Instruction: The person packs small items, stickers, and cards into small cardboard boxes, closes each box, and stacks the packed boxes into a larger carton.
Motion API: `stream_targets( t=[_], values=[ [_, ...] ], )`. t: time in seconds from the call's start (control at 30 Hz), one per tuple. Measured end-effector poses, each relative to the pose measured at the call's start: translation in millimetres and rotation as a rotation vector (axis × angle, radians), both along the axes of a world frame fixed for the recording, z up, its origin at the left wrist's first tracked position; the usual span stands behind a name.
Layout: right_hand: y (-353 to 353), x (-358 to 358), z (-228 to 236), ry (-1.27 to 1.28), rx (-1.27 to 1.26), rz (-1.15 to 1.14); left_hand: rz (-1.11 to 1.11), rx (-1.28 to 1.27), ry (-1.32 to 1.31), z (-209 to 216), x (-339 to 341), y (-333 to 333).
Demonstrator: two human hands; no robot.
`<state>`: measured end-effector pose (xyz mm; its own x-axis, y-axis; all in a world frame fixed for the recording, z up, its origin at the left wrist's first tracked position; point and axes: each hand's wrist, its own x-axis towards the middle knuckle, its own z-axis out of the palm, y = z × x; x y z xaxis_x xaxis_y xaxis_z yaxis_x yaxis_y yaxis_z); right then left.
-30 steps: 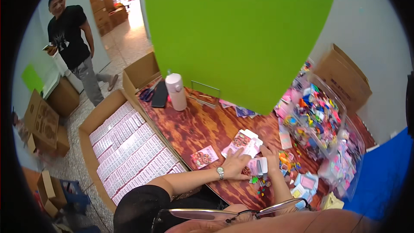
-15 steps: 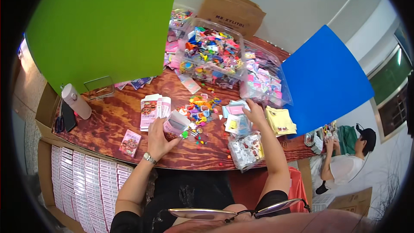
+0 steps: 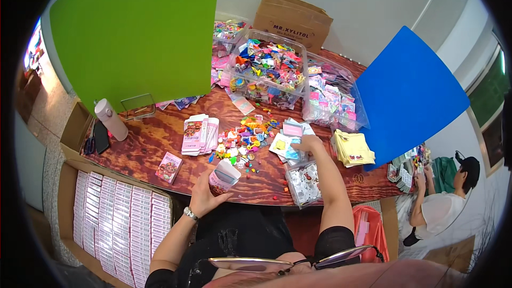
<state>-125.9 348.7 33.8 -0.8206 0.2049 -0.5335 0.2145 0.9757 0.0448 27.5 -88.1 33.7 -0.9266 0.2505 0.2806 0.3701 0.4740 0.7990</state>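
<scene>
My left hand (image 3: pixel 205 196) is wrapped round a small pink carton (image 3: pixel 218 182), its open top flaps up, just off the table's near edge. My right hand (image 3: pixel 310 145) reaches down onto a loose pile of small cards and packets (image 3: pixel 292 129), with its fingers bent together; whatever they pinch is hidden. Between the hands and farther back lies a heap of tiny colourful plastic trinkets (image 3: pixel 250 137). A clear tub of white printed packets (image 3: pixel 305 185) sits below my right wrist. Flat pink cartons (image 3: pixel 196 136) are stacked left of the trinkets, and a closed pink carton (image 3: pixel 169 167) lies nearer.
Clear bins of mixed trinkets (image 3: pixel 269 64) and packets (image 3: pixel 333 98) stand at the back. Yellow packets (image 3: pixel 353 148) lie at the right. A green panel (image 3: pixel 133 32) and a blue panel (image 3: pixel 413 98) flank the table. A large box of cartons (image 3: pixel 120 221) stands lower left; a co-worker (image 3: pixel 440 197) sits right.
My left hand has drawn the pink carton nearer to me, away from the stacked cartons. My right hand has lowered onto the card pile, its fingers more bent. The view has shifted slightly.
</scene>
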Motion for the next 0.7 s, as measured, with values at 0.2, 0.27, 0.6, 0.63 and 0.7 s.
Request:
stream_targets(
  t=[0.2,0.27,0.6,0.63,0.7],
  values=[
    [-13.1,0.9,-3.6,0.232,0.048,0.056,-0.233,0.186,-0.303,-16.3,10.0,39.5],
    [-12.9,20.6,19.4,0.34,0.004,0.056,-0.424,0.258,-0.407,-14.2,12.2,63.2],
    [42.3,140.8,22.2,0.545,-0.213,0.282,-0.787,0.499,-0.756,-24.6,-17.2,174.5],
    [42.8,145.9,20.1,0.633,-0.166,0.267,-0.807,0.512,-0.814,-32.2,-19.8,178.6],
    [52.4,151.4,12.8,0.644,-0.124,0.246,-0.826,0.494,-0.802,-26.2,-17.9,186.3]
  ],
)
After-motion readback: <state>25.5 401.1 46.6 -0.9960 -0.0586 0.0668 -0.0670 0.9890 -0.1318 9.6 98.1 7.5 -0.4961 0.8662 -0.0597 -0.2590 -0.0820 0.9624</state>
